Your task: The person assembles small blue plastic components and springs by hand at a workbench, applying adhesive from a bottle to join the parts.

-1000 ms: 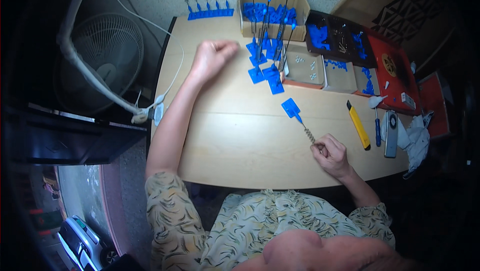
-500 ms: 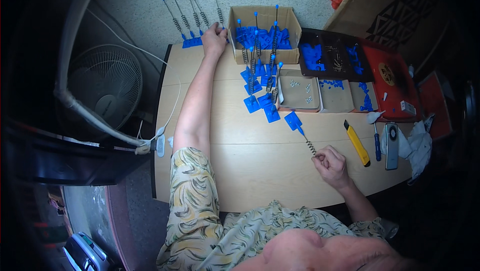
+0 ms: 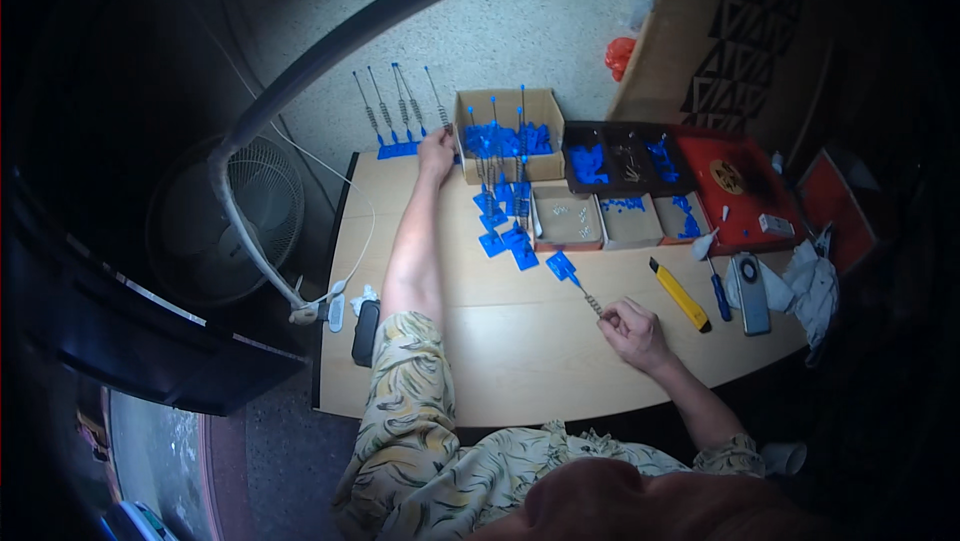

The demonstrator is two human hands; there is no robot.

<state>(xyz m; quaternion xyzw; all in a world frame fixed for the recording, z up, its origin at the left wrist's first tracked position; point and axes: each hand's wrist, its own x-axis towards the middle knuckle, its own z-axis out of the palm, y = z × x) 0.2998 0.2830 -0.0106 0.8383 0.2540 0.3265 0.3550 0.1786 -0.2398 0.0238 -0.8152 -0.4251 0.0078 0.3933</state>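
Blue flat-based plastic piece with metal spring stem (image 3: 572, 276) lies mid-table, tip pinched in right hand (image 3: 632, 329), fingers curled near edge. Risk: stem slips or bends if pulled sideways. Left hand (image 3: 437, 153) stretched far, fingers closing on upright spring-stemmed blue pieces (image 3: 398, 121) beside open cardboard box (image 3: 505, 136); risk: sleeve topples standing blue cluster (image 3: 500, 211).

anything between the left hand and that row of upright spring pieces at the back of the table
Nothing visible does. The left hand already reaches the row of upright spring pieces at its right end, beside the cardboard box.
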